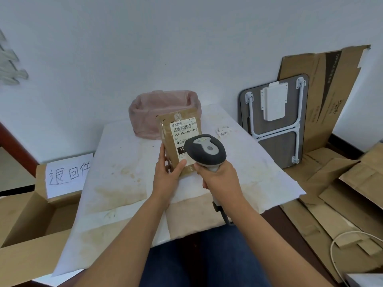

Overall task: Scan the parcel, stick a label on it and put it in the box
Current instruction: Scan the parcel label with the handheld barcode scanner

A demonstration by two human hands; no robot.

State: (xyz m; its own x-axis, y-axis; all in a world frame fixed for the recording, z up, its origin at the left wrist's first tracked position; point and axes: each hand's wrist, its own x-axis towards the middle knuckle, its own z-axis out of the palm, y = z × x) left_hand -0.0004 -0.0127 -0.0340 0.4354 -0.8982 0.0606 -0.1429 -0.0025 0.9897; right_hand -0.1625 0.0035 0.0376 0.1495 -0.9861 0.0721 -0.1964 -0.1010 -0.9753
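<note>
My left hand (169,171) holds a brown paper parcel (173,141) upright above the table, gripping its lower left edge. The parcel's white shipping label with a barcode faces me. My right hand (219,179) grips the handle of a grey and white barcode scanner (205,151), whose head sits right in front of the parcel's lower right part and hides it. A few small white labels (223,130) lie on the table to the right of the parcel. An open cardboard box (31,214) with a handwritten paper sign stands on the floor at the left.
A white stained cloth covers the table (124,183). A pink-lined bin (149,112) stands at the table's far edge behind the parcel. A folded grey table (275,121) and flattened cardboard (331,183) lie at the right. A white cable (335,245) curls at lower right.
</note>
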